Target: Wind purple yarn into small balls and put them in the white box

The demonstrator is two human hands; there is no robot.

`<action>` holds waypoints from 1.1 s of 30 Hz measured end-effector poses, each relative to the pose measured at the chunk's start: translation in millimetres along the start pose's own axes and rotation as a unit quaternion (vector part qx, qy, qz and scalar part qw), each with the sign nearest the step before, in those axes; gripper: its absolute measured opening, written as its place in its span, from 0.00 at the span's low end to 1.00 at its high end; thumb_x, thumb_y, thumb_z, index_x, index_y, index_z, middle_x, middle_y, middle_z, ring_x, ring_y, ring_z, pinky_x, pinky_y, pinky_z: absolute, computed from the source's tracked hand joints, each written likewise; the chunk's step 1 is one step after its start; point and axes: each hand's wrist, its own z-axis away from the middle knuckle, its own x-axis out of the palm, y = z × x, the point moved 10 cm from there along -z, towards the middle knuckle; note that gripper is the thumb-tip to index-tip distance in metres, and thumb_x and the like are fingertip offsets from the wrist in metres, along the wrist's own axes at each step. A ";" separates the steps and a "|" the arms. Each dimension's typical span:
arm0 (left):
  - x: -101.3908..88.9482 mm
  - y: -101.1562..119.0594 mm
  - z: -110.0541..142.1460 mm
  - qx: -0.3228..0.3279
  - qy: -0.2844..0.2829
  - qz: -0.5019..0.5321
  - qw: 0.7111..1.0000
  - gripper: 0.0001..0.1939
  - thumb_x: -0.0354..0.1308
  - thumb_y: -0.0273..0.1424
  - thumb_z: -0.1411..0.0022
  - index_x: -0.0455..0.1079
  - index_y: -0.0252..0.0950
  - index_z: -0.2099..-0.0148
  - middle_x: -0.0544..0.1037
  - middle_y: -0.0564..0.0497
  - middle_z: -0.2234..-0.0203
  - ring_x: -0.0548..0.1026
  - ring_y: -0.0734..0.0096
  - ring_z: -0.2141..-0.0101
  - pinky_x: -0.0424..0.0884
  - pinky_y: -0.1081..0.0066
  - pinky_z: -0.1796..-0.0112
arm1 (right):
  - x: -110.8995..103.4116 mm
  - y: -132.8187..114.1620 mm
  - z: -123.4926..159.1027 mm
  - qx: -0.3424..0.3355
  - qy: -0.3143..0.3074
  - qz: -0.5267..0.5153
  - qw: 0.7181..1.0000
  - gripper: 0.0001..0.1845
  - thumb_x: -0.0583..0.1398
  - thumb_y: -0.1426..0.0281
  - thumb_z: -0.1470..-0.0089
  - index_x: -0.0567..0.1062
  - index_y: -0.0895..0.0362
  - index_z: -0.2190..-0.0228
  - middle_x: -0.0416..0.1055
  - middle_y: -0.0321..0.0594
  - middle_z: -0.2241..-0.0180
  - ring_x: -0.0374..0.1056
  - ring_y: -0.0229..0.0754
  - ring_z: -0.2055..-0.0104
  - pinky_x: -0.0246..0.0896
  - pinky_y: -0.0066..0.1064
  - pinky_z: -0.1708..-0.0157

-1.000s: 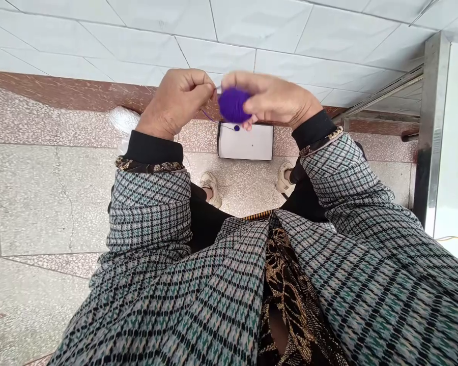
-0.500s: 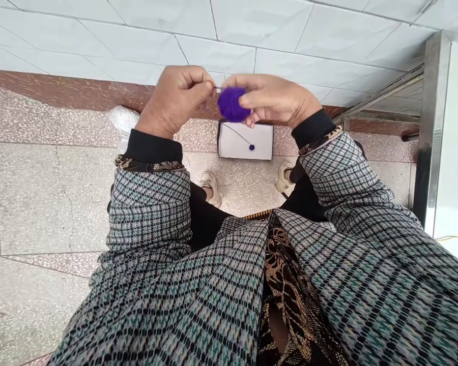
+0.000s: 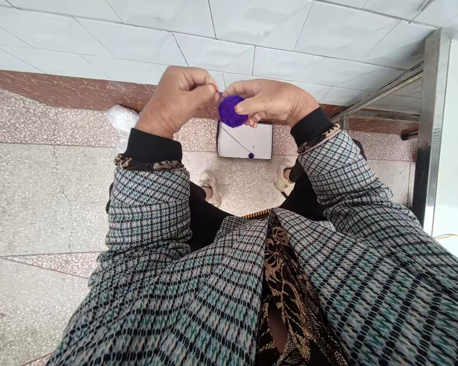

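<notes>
A ball of purple yarn (image 3: 229,112) is gripped by my right hand (image 3: 270,99), thumb on its near face and the fingers behind it. My left hand (image 3: 183,99) is closed, thumb and forefinger pinching the yarn strand (image 3: 220,94) just left of the ball. The strand also runs down from the left hand to a small dark purple ball (image 3: 251,155), which lies at the front edge of a shallow white box with a dark rim (image 3: 224,147) on the floor. My curled left fingers are partly hidden behind the hand.
A white tiled wall (image 3: 282,30) rises just beyond my hands. My two shoes (image 3: 210,188) stand on either side of the box. A whitish translucent bundle (image 3: 122,119) lies on the floor at the left. A metal-framed cabinet (image 3: 437,127) stands at the right.
The small purple ball in the box has shifted slightly toward its front edge. The yarn ball in my right hand has turned and dropped a little; both hands keep their grips.
</notes>
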 end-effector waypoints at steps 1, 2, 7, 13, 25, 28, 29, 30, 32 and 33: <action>-6.7 -4.9 -0.8 -0.013 0.024 -0.014 1.000 0.11 0.62 0.40 0.35 0.70 0.45 0.69 0.71 0.56 0.76 0.64 0.70 0.70 0.62 0.63 0.63 | 5.4 -8.5 -0.6 -0.041 -0.033 -0.047 0.997 0.21 0.71 0.70 0.38 0.68 0.62 0.52 0.76 0.34 0.69 0.67 0.27 0.80 0.66 0.14 0.83; -10.3 -10.4 -1.7 -0.032 0.040 -0.029 0.998 0.11 0.62 0.41 0.36 0.69 0.46 0.69 0.69 0.57 0.76 0.63 0.69 0.70 0.61 0.63 0.64 | 5.0 -21.1 -1.2 -0.096 -0.036 -0.101 0.990 0.25 0.72 0.67 0.40 0.66 0.60 0.50 0.77 0.35 0.67 0.69 0.28 0.80 0.68 0.15 0.82; 32.7 -8.4 -4.1 -0.032 -0.096 -0.089 0.991 0.14 0.58 0.48 0.36 0.73 0.45 0.66 0.72 0.57 0.78 0.67 0.68 0.68 0.65 0.64 0.63 | -46.6 -52.4 12.8 -0.258 0.256 -0.259 0.895 0.03 0.53 0.69 0.21 0.61 0.53 0.53 0.71 0.27 0.70 0.71 0.26 0.75 0.71 0.12 0.76; 33.9 10.8 5.8 -0.023 -0.114 -0.051 0.992 0.11 0.61 0.47 0.37 0.76 0.48 0.66 0.82 0.53 0.72 0.75 0.61 0.63 0.72 0.56 0.56 | -27.0 -10.9 8.3 0.037 0.205 0.095 0.974 0.11 0.62 0.81 0.34 0.68 0.56 0.56 0.72 0.30 0.71 0.62 0.28 0.80 0.57 0.14 0.84; 55.1 -4.7 0.4 0.019 -0.174 -0.078 0.981 0.14 0.60 0.44 0.35 0.77 0.40 0.66 0.77 0.52 0.73 0.71 0.66 0.69 0.68 0.63 0.62 | -57.5 -53.0 28.8 -0.164 0.302 -0.070 0.937 0.12 0.60 0.62 0.33 0.61 0.46 0.53 0.73 0.32 0.61 0.73 0.34 0.65 0.70 0.18 0.68; 49.8 9.3 3.0 0.023 -0.141 -0.039 0.989 0.12 0.62 0.41 0.36 0.76 0.40 0.67 0.78 0.51 0.72 0.71 0.65 0.68 0.69 0.61 0.61 | -50.6 -25.9 13.5 -0.036 0.251 0.077 0.964 0.16 0.68 0.67 0.37 0.64 0.50 0.56 0.71 0.33 0.70 0.67 0.35 0.73 0.62 0.19 0.77; 38.4 9.5 1.9 0.016 -0.097 -0.019 0.995 0.10 0.62 0.41 0.37 0.75 0.41 0.68 0.77 0.51 0.73 0.70 0.66 0.69 0.68 0.61 0.61 | -39.4 -18.1 9.8 0.004 0.195 0.130 0.972 0.17 0.70 0.68 0.39 0.66 0.51 0.58 0.71 0.34 0.71 0.67 0.37 0.72 0.61 0.20 0.78; 24.7 7.7 0.9 0.009 -0.047 -0.001 0.999 0.09 0.63 0.40 0.38 0.75 0.42 0.68 0.75 0.52 0.74 0.68 0.67 0.70 0.67 0.60 0.62 | -25.5 -12.5 8.7 0.029 0.132 0.163 0.977 0.16 0.71 0.69 0.40 0.68 0.51 0.59 0.71 0.35 0.70 0.69 0.38 0.71 0.63 0.21 0.78; -1.4 -0.5 0.3 -0.005 0.042 0.025 0.999 0.08 0.65 0.38 0.41 0.73 0.44 0.71 0.72 0.53 0.77 0.64 0.67 0.72 0.63 0.60 0.65 | -0.1 -11.0 13.5 0.043 0.035 0.150 0.987 0.15 0.70 0.71 0.42 0.71 0.52 0.58 0.72 0.36 0.68 0.71 0.39 0.70 0.67 0.22 0.77; -10.1 -5.8 0.1 -0.013 0.069 0.032 0.997 0.08 0.66 0.37 0.43 0.72 0.45 0.73 0.70 0.54 0.78 0.62 0.68 0.72 0.62 0.60 0.66 | 8.6 -15.0 17.1 0.036 0.011 0.117 0.992 0.15 0.68 0.71 0.43 0.71 0.51 0.56 0.74 0.36 0.66 0.72 0.39 0.70 0.68 0.22 0.76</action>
